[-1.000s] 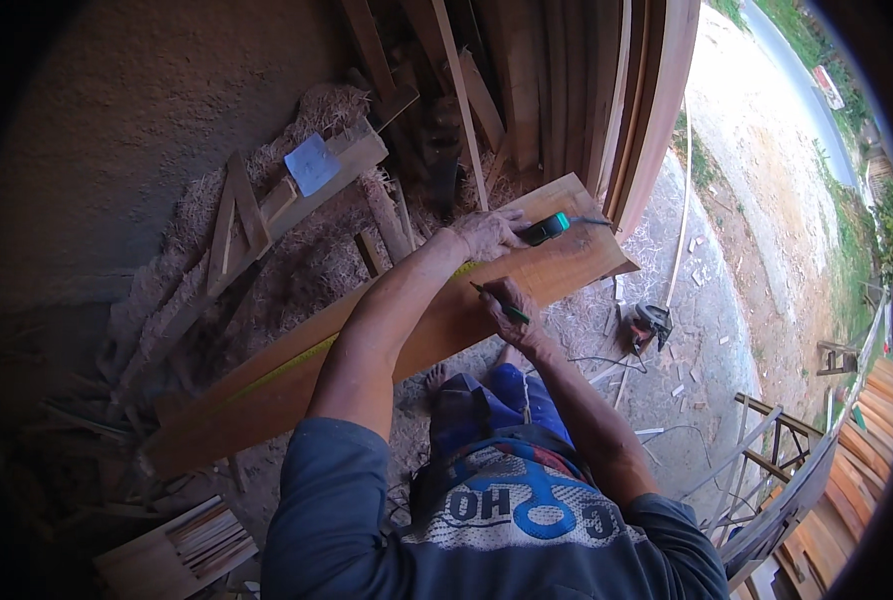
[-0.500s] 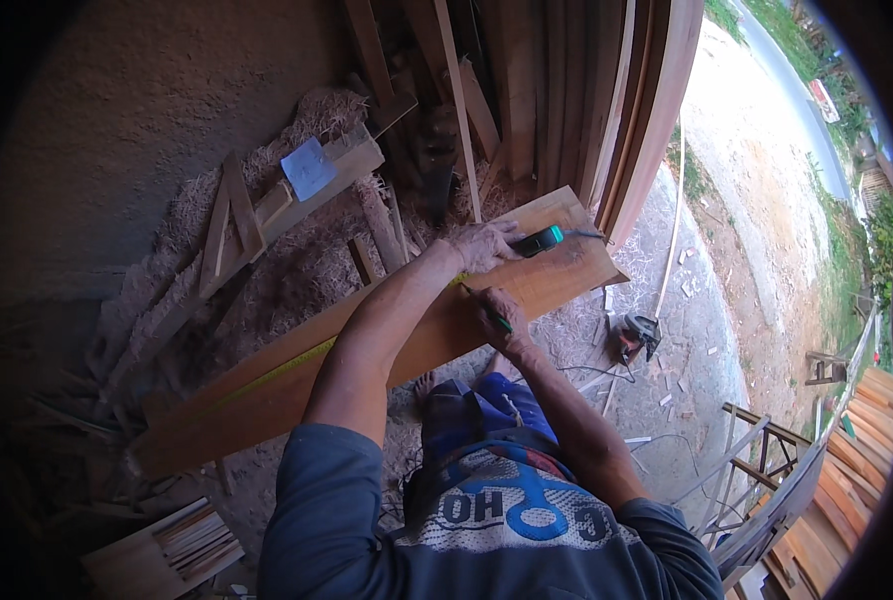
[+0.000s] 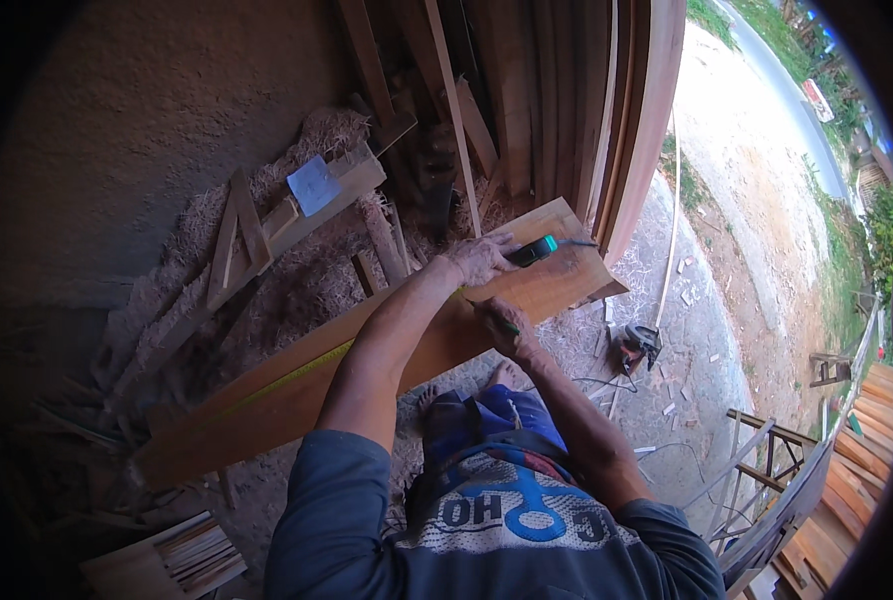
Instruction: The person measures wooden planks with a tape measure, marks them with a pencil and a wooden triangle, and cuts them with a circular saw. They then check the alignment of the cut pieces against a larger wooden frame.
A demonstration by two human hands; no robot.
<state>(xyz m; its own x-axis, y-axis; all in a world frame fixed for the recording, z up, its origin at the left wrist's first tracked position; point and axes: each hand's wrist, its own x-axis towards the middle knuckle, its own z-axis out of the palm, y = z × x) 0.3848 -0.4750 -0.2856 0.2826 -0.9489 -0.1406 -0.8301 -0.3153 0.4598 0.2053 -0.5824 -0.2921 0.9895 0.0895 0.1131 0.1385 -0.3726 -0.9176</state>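
One long plank [image 3: 296,385], likely heavy and stiff; grip both edges. Left hand [image 3: 479,258] clamps tape measure [image 3: 532,250] at its 2 o'clock end; right hand [image 3: 501,325] pinches pencil [image 3: 507,326].

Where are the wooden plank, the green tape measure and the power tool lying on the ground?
wooden plank [image 3: 266,395], head view, bare top face.
green tape measure [image 3: 533,250], head view, its case.
power tool [image 3: 640,346], head view, its body.

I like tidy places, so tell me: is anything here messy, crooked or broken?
Yes, it's messy. Wood shavings are heaped on the ground against the wall, with offcut sticks lying crooked in them. A power tool sits on the ground with its cord trailing loose. The plank under the left hand and right hand looks whole.
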